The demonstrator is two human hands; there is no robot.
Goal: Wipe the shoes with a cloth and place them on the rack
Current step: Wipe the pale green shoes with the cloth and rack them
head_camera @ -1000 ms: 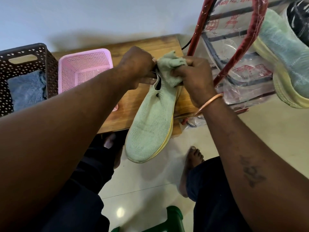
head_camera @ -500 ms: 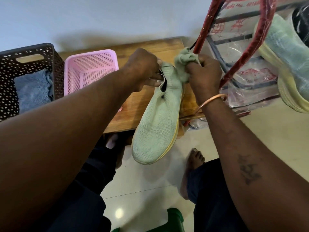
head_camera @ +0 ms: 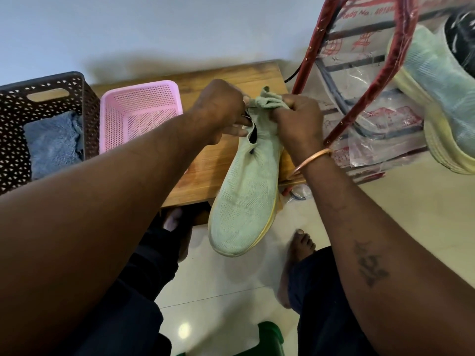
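Observation:
A pale green knit shoe [head_camera: 244,201] with a yellow sole hangs toe-down in the air over the edge of a low wooden table [head_camera: 205,165]. My left hand [head_camera: 221,109] grips its collar at the heel opening. My right hand [head_camera: 298,119] holds a bunched green cloth [head_camera: 267,102] against the heel of the shoe. The matching green shoe [head_camera: 434,98] lies on the red-framed rack [head_camera: 359,80] at the right, partly behind plastic wrap.
A pink basket [head_camera: 138,114] and a dark brown basket [head_camera: 15,119] holding a blue towel [head_camera: 54,142] stand on the table at the left. My bare feet rest on the tiled floor below. A green stool edge shows at the bottom.
My right hand rubbed the cloth out to the right of the heel and brought it back against the heel. The shoe stayed hanging in my left hand.

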